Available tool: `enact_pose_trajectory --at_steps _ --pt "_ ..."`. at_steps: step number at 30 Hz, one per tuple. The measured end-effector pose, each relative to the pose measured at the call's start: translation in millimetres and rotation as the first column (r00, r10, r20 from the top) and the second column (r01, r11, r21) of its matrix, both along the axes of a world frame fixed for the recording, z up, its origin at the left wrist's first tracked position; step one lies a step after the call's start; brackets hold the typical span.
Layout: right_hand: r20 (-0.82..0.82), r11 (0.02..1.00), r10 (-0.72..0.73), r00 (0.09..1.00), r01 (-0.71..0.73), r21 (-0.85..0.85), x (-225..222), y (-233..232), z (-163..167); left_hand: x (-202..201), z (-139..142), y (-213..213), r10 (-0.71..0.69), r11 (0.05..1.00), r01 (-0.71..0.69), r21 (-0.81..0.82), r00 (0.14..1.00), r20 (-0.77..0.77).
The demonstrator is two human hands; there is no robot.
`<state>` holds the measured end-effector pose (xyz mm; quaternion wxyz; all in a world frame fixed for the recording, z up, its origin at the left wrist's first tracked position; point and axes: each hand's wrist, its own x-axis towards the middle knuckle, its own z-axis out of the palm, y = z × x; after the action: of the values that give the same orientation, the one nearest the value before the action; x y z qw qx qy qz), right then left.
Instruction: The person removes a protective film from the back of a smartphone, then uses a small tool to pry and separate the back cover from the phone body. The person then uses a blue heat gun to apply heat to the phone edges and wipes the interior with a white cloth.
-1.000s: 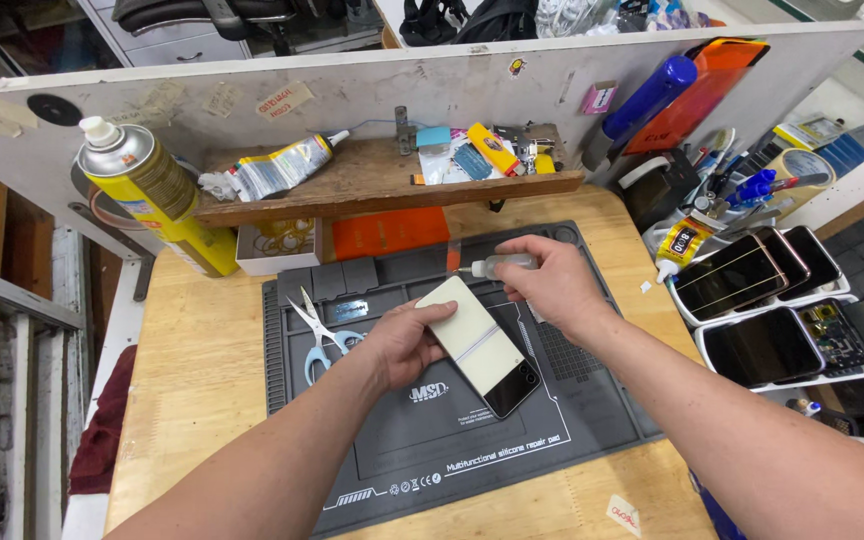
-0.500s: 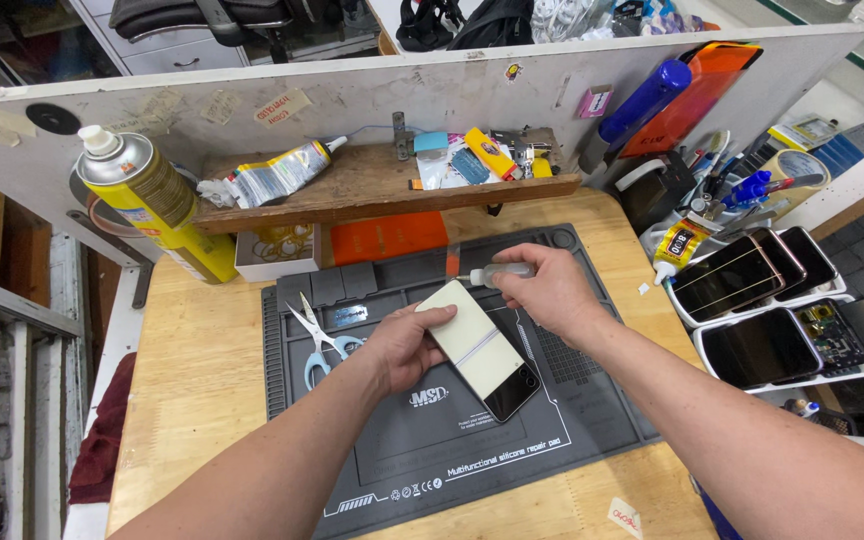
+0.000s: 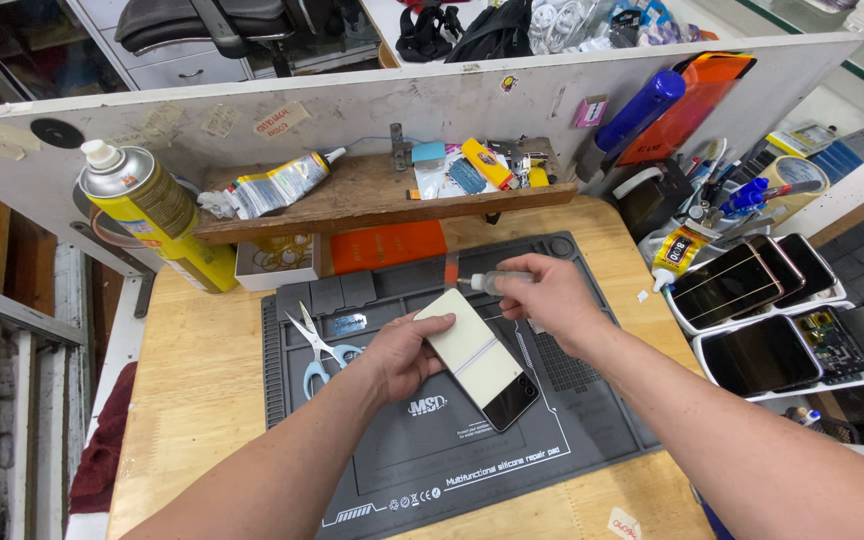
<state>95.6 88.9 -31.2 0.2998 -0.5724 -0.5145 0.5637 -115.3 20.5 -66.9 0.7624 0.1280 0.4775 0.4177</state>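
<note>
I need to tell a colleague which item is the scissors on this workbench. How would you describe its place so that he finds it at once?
Start from the dark grey silicone mat in the middle of the wooden bench. The scissors lie on its left part, just left of the left hand, which holds a cream-coloured phone. They alone have pale blue handle loops, and their bright blades point away from the person.

Both forearms come in from the bottom edge, bare to the elbow, angling up and inward toward each other. The left hand (image 3: pixel 404 352) lies knuckles up, wrist straight, fingers curled over and thumb tucked in a clamping grip. The right hand (image 3: pixel 542 300) sits just beside it, slightly higher, wrist bent a touch, fingers bunched in a pinch with the tips pointing left.
</note>
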Motion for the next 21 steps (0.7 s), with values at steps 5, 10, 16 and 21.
enact_pose_trajectory --at_steps 5,10,16,21 --pt "-0.433 0.949 -0.193 0.881 0.056 -0.310 37.6 6.4 -5.0 0.9 6.3 3.5 -0.012 1.000 0.012 -0.025 1.000 0.009" --pt "-0.414 0.941 -0.179 0.892 0.032 -0.337 83.7 -2.3 -6.2 -0.6 36.9 15.6 -0.091 0.988 0.122 0.092 0.954 -0.286" --pt "-0.441 0.970 0.016 0.898 -0.121 -0.211 83.2 7.6 -13.6 -11.6 80.8 30.2 -0.140 0.933 0.294 0.206 0.827 -0.544" --pt "-0.342 0.983 0.010 0.940 -0.071 -0.167 61.0 23.1 -15.5 -10.7 96.2 23.9 -0.169 0.915 0.357 0.188 0.762 -0.625"
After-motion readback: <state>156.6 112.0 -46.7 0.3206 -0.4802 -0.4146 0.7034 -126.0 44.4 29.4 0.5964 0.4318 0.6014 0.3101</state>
